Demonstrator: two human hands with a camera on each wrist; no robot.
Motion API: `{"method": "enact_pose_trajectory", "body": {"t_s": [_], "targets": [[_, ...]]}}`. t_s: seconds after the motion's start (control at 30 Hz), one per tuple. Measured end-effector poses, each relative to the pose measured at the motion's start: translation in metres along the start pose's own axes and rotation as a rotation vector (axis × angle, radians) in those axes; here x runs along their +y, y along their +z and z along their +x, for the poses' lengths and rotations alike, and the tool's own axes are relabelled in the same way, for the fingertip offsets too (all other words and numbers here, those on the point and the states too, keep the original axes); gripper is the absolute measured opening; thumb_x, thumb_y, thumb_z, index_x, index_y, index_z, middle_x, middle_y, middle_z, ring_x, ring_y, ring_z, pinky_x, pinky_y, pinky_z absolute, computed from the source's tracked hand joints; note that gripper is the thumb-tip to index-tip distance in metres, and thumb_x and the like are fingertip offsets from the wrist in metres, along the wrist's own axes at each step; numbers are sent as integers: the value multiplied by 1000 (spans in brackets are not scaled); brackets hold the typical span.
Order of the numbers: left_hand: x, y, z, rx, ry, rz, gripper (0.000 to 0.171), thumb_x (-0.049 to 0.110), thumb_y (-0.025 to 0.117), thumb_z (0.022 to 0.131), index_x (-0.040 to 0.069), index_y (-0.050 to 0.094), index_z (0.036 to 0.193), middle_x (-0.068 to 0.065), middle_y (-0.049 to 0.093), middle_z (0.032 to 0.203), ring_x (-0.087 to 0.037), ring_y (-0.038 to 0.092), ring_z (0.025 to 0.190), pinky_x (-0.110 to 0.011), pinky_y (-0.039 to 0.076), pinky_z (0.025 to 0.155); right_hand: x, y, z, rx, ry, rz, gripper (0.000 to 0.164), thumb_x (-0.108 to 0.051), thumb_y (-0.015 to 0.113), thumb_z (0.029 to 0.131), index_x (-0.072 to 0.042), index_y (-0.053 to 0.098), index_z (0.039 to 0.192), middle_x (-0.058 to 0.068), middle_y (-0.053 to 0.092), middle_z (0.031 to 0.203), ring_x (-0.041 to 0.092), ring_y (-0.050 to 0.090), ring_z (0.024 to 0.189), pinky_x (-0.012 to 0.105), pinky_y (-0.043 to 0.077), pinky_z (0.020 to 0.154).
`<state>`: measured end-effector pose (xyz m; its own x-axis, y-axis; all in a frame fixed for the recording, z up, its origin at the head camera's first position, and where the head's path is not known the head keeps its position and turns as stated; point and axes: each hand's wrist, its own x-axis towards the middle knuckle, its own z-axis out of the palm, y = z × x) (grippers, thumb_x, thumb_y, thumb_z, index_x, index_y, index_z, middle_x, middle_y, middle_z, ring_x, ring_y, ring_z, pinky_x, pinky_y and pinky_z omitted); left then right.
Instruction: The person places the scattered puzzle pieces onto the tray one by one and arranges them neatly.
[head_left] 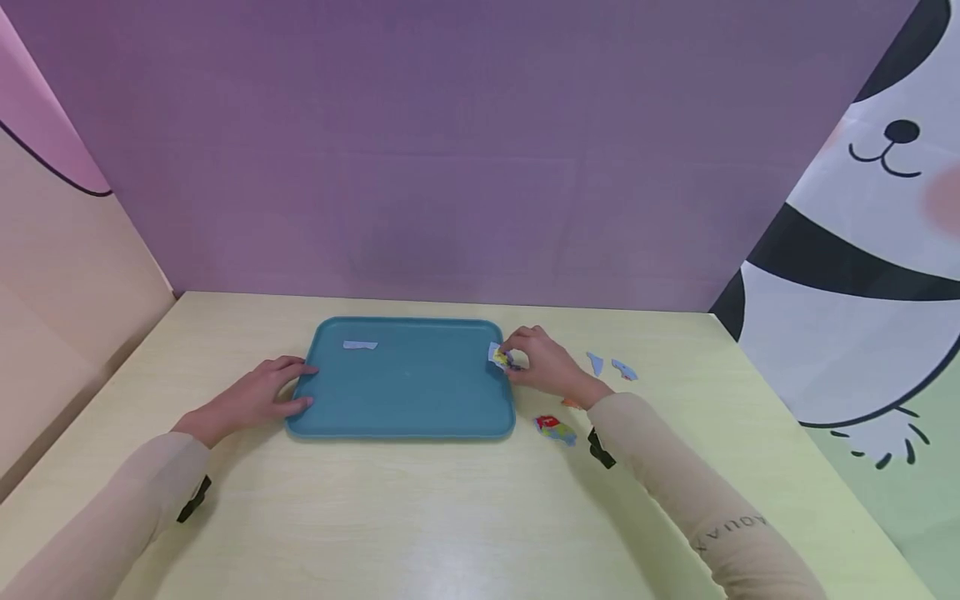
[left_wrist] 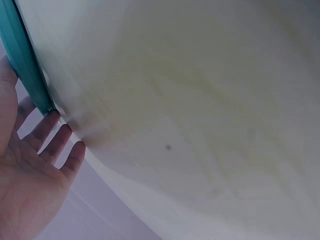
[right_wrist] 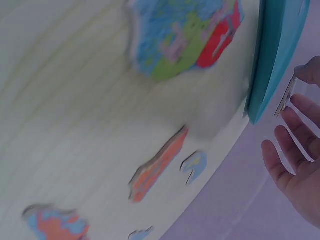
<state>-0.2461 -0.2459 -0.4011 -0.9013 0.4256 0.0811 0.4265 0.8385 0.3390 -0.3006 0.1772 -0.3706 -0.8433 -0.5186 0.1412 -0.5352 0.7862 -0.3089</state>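
A blue-green tray lies on the table, with a thin pale-blue puzzle piece near its far left corner. My left hand touches the tray's left edge with spread fingers; in the left wrist view those fingers extend past the tray's rim. Over the tray's right edge, my right hand pinches a printed puzzle piece with yellow and white on it between thumb and forefinger. The right wrist view shows this held piece edge-on, so its print is hidden there.
Right of the tray lie a red, green and blue puzzle piece, an orange piece partly hidden by my right arm, and two bluish pieces, one narrow and one curved. A purple panel stands behind the table.
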Motion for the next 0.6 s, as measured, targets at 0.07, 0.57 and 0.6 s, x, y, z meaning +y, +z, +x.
{"method": "enact_pose_trajectory", "body": {"t_s": [0.07,0.57,0.6], "targets": [[1,0,0,-1,-1,-1,53,31,63,84,0,51,126,-25,45,129,-44,41,117,-58,35,98,-4,2,3,-7,-5,-2,29,-16,65,80,-7,64,107,10,56,117,26,46,107,40,48,85],[-1,-1,1,-10,-10,1,53,31,63,85,0,51,126,-26,44,130,-44,41,118,-58,35,98,-33,14,24,-53,-120,-9,29,-17,66,80,-6,64,108,9,58,112,25,48,108,40,43,95],[-1,-1,1,-12,-13,0,53,31,63,85,0,51,126,-26,44,130,-44,40,118,-58,35,99,-35,15,26,-58,-127,-12,30,-17,66,80,-7,64,108,8,58,112,25,48,109,41,43,97]]}}
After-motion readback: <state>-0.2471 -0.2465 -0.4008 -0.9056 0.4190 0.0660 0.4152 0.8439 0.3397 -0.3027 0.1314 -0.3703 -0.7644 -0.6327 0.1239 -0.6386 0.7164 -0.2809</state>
